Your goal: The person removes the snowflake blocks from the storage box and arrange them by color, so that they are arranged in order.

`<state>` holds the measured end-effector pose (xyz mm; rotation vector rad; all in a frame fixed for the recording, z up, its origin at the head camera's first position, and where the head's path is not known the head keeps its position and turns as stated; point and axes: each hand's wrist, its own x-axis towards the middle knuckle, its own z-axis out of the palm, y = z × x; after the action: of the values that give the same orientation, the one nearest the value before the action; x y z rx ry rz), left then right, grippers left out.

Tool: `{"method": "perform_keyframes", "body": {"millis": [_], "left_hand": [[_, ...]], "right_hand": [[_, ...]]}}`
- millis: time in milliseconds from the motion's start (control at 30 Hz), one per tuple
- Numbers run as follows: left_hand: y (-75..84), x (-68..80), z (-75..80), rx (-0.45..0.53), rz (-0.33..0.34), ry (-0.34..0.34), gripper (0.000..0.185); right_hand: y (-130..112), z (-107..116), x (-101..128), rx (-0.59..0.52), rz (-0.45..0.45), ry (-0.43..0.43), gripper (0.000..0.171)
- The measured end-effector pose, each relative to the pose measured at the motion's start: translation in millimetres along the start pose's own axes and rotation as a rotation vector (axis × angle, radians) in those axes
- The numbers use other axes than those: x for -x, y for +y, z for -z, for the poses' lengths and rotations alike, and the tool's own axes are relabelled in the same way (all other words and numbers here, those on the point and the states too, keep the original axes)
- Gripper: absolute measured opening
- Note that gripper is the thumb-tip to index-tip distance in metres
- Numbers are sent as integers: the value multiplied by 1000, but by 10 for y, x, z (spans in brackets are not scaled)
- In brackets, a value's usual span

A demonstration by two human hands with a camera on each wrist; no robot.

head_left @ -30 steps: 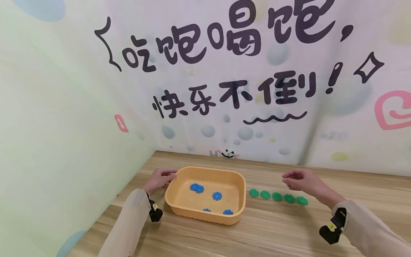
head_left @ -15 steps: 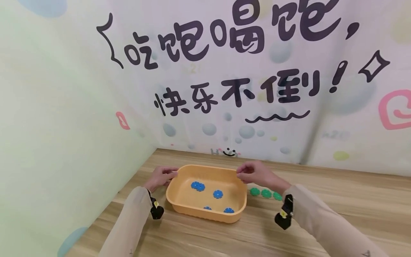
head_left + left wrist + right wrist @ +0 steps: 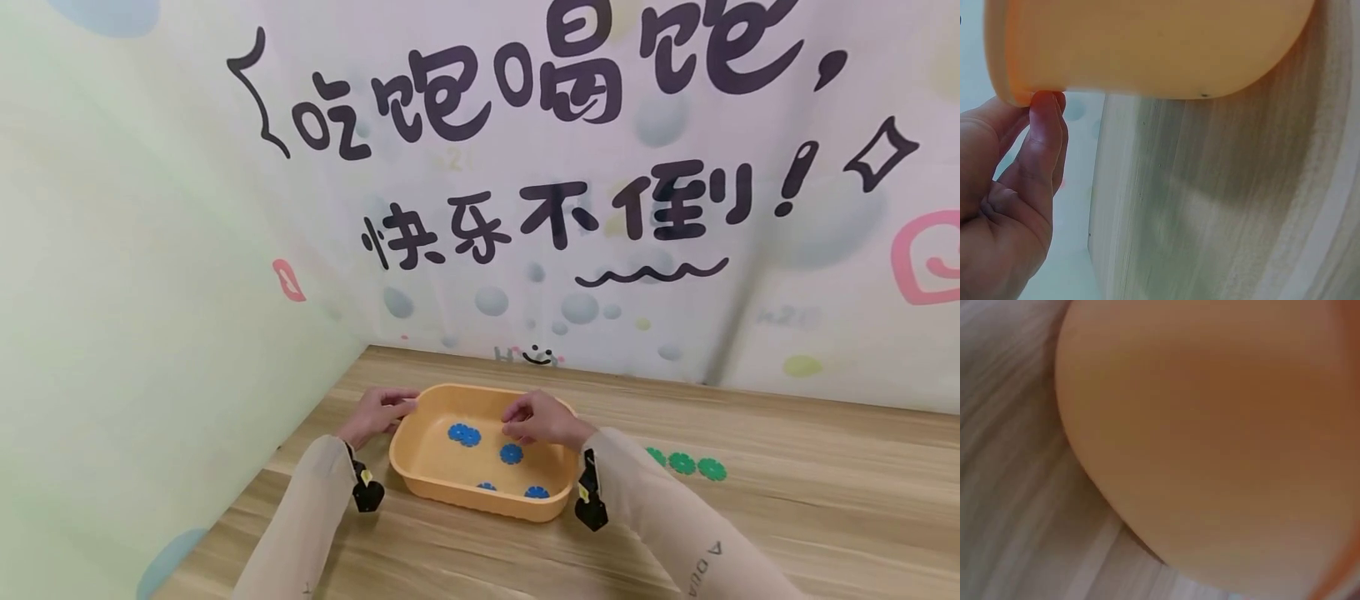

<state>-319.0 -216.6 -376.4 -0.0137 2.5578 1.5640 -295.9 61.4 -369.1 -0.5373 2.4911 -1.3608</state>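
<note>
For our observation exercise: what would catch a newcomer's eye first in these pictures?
The orange tray on the wooden table, with blue discs scattered inside. The right hand reaches over it while the left hand holds its rim. Green discs lie in a row to its right.

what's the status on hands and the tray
Left hand pinching tray rim. Right hand over tray, above blue discs; grip unclear. Green discs beside tray; nothing blocking.

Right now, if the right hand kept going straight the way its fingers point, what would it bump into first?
Probably the pair of blue flower-shaped plastic discs lying in the orange plastic tub. The right hand hovers over the tub with its fingers pointing left and down toward them, though depth is hard to judge.
</note>
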Motion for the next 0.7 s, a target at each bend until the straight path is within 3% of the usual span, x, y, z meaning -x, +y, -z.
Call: {"method": "perform_keyframes", "body": {"millis": [433,700], "left_hand": [[7,-3,4,18,3,-5,35],[3,-10,0,9,-4,-5,34]], "right_hand": [[63,-138,-80,124,1,-40,15],[87,-167,-110,101,-110,-82,24]]}}
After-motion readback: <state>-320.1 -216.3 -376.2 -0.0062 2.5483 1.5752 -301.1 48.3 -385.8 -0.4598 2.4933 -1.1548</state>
